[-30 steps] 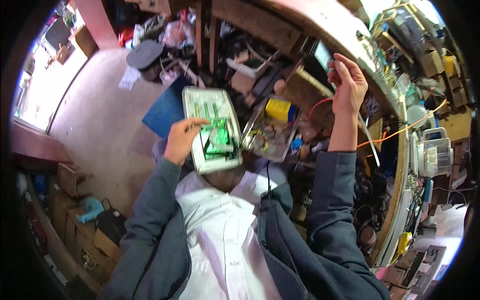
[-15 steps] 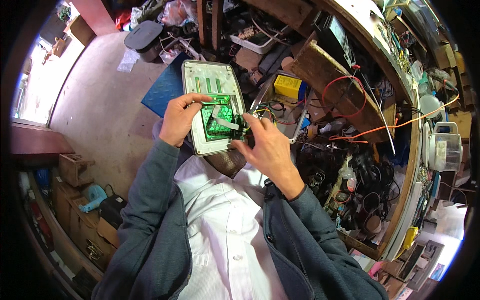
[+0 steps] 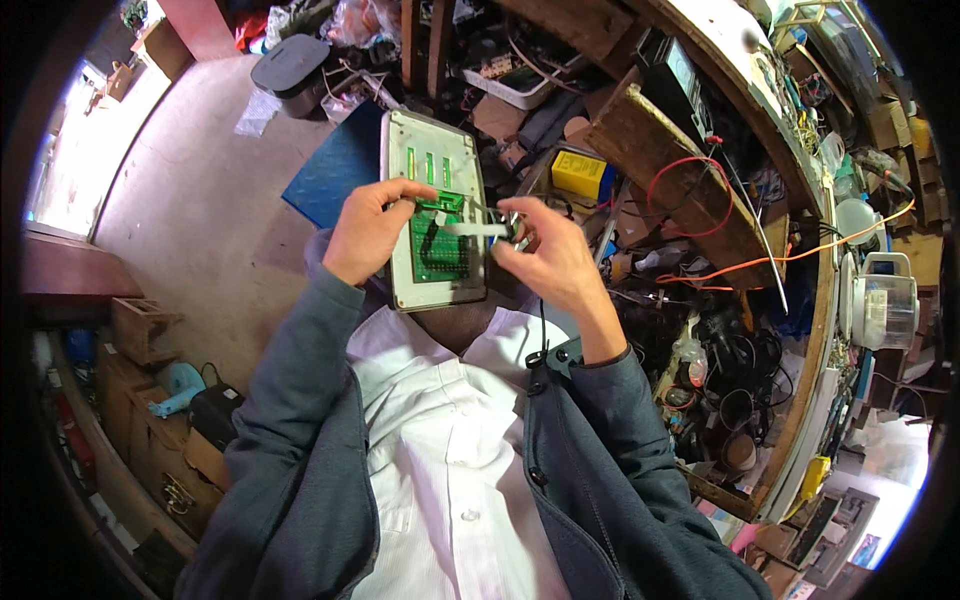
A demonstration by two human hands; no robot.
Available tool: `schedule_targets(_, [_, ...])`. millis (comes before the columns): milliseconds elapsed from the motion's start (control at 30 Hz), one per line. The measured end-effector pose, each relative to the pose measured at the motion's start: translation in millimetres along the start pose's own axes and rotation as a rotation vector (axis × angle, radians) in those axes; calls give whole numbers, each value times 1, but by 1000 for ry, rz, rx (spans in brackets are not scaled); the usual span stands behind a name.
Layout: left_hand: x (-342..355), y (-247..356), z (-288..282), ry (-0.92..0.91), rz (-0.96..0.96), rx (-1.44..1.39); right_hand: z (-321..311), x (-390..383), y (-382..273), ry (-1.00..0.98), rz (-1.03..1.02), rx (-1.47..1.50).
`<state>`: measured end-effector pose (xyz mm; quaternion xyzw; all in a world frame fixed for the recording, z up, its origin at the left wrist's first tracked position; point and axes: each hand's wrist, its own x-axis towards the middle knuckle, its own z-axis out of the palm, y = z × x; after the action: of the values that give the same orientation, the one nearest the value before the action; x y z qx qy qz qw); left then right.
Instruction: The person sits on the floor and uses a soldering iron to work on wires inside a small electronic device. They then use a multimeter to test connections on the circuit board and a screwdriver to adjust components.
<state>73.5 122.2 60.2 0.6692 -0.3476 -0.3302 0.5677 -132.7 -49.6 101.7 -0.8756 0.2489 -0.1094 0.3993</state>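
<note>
While the person's white shirt and grey jacket fill the near part of the view, both forearms rise from the lower edge toward a pale grey housing held up in front of the chest. The left hand wraps the housing's left edge, thumb over the front, fingers clenched on it so that it stands roughly upright and tilted a little to the right. Set into the lower half of the housing is a green circuit board; above it three small green slots sit in a row. The right hand is just right of the housing, its fingertips pinched on the end of a flat white ribbon cable that runs leftward across to the top of the board. Whether the cable's far end is seated in the board cannot be told.

Behind the housing, on the left, a blue sheet lies on the bare concrete floor, and farther off a dark grey lidded bin stands. To the right, past the hand, a yellow box sits among clutter, beside a wooden board with a red wire looped over it. An orange cable trails along the curved workbench at far right.
</note>
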Motion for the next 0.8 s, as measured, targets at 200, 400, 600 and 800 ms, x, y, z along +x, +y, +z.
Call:
schedule_targets(200, [5, 1, -6, -68, 24, 62, -12, 5, 8, 55, 168, 198])
schedule_targets(400, [2, 9, -2, -50, -5, 100, -12, 1, 7, 38, 65, 19])
schedule_targets(600, [1, 13, 1, 5, -135, 324, -12, 0, 3, 2, -28, -49])
schedule_targets(800, [11, -12, 0, -75, -75, 314, -21, 14, 19, -26, -45, 4])
